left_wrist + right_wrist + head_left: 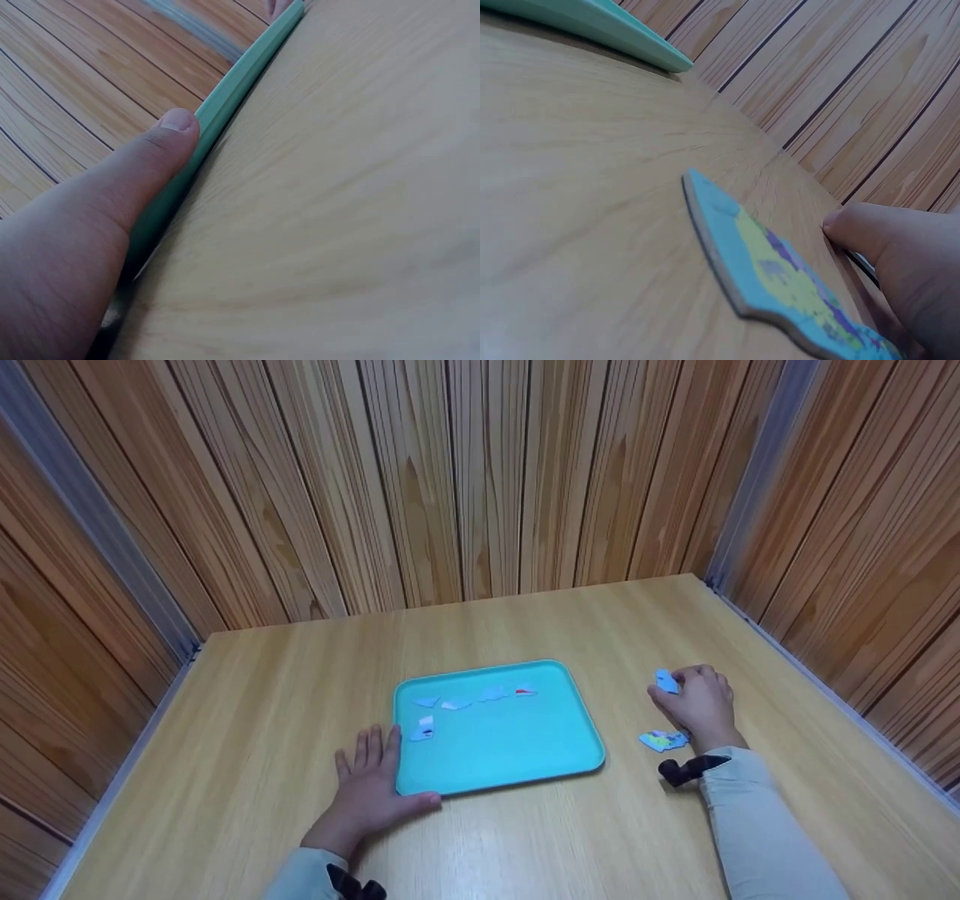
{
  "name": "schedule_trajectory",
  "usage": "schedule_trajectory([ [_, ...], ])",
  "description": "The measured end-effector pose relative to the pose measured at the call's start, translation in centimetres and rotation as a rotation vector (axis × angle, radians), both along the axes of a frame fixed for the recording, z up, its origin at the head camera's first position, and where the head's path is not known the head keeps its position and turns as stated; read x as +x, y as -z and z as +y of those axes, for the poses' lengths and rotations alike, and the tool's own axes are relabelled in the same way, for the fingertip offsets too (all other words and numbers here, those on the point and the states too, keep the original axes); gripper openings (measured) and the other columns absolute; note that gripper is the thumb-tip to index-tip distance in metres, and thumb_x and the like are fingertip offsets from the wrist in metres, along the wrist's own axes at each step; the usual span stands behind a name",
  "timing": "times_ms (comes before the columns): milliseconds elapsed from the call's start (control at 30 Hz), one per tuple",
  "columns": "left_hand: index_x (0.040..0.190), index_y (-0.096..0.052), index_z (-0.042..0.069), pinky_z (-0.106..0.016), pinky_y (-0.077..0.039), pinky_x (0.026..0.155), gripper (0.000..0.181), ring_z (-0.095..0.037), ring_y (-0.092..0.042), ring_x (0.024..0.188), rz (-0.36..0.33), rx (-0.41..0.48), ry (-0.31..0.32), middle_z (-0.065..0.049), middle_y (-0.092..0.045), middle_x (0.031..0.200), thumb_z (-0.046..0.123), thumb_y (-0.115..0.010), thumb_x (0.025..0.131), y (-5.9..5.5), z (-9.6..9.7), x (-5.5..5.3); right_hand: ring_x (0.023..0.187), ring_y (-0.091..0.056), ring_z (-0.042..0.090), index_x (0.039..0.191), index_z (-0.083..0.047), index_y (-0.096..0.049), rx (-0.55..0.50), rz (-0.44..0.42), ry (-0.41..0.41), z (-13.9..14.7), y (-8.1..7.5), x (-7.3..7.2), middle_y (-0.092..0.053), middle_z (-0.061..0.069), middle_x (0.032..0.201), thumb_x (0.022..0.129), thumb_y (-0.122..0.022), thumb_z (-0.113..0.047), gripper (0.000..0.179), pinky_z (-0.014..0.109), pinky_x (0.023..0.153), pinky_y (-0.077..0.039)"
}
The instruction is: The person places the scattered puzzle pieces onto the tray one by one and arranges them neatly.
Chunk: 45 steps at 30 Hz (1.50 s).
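Note:
My left hand lies spread at the near left corner of a turquoise tray. Its fingers run along the tray's left edge, and the thumb touches the near rim in the left wrist view. Off to the right of the tray, my right hand pinches a blue puzzle piece between thumb and fingers, low over the table. Closer to me, beside that wrist, lie patterned puzzle pieces; the right wrist view shows one blue, yellow and purple piece large in front.
On the tray, several light blue puzzle pieces form a row near the far rim, with another piece below the row's left end. Wood-plank walls enclose the wooden table at the back and both sides.

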<state>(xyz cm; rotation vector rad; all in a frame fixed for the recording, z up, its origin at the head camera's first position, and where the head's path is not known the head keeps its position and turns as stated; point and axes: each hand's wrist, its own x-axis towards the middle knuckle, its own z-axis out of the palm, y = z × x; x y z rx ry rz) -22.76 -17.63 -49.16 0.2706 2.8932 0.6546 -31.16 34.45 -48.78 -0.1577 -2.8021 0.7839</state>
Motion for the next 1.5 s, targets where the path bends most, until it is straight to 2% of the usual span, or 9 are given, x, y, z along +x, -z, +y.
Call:
schedule_trajectory([
  [333, 0.164, -0.003, 0.013, -0.07, 0.019, 0.11, 0.134, -0.043, 0.017, 0.152, 0.026, -0.004, 0.004, -0.024, 0.008, 0.167, 0.091, -0.058, 0.07, 0.0, 0.2, 0.0, 0.124, -0.04, 0.05, 0.123, 0.005, -0.063, 0.013, 0.098, -0.062, -1.5, -0.5, -0.4, -0.049, 0.028, 0.134, 0.09, -0.072, -0.049, 0.064, 0.065, 0.106, -0.025],
  [733, 0.164, -0.003, 0.012, -0.07, 0.02, 0.109, 0.133, -0.042, 0.018, 0.152, 0.015, 0.007, 0.011, -0.023, 0.009, 0.167, 0.089, -0.059, 0.071, -0.2, 0.2, 0.0, 0.127, -0.041, 0.045, 0.123, -0.002, -0.065, -0.01, 0.081, -0.116, -5.6, -1.4, -1.2, -0.049, 0.023, 0.137, 0.089, -0.074, -0.048, 0.058, 0.062, 0.108, -0.026],
  [1133, 0.164, -0.002, 0.014, -0.07, 0.022, 0.109, 0.133, -0.042, 0.018, 0.152, 0.004, 0.013, 0.007, -0.022, 0.009, 0.167, 0.089, -0.059, 0.071, -0.2, 0.2, 0.1, 0.132, -0.04, 0.042, 0.125, -0.005, -0.066, -0.015, 0.054, -0.205, -10.2, -1.8, -1.2, -0.051, 0.019, 0.138, 0.09, -0.073, -0.047, 0.056, 0.06, 0.112, -0.025],
  [1367, 0.164, -0.004, 0.011, -0.07, 0.018, 0.11, 0.134, -0.043, 0.015, 0.152, 0.047, -0.013, 0.01, -0.025, 0.007, 0.167, 0.09, -0.058, 0.07, -0.1, 0.2, 0.2, 0.128, -0.044, 0.038, 0.122, -0.007, -0.068, -0.006, 0.087, -0.259, -12.6, -1.8, -1.2, -0.056, 0.015, 0.133, 0.088, -0.076, -0.047, 0.053, 0.056, 0.11, -0.03],
  [1500, 0.164, -0.004, 0.012, -0.07, 0.019, 0.11, 0.135, -0.043, 0.015, 0.152, 0.047, -0.016, 0.005, -0.024, 0.007, 0.167, 0.091, -0.058, 0.069, -0.1, 0.3, 0.1, 0.128, -0.044, 0.036, 0.124, -0.008, -0.067, -0.01, 0.076, -0.285, -14.1, -1.9, -1.2, -0.055, 0.013, 0.135, 0.088, -0.076, -0.049, 0.055, 0.054, 0.109, -0.033],
])
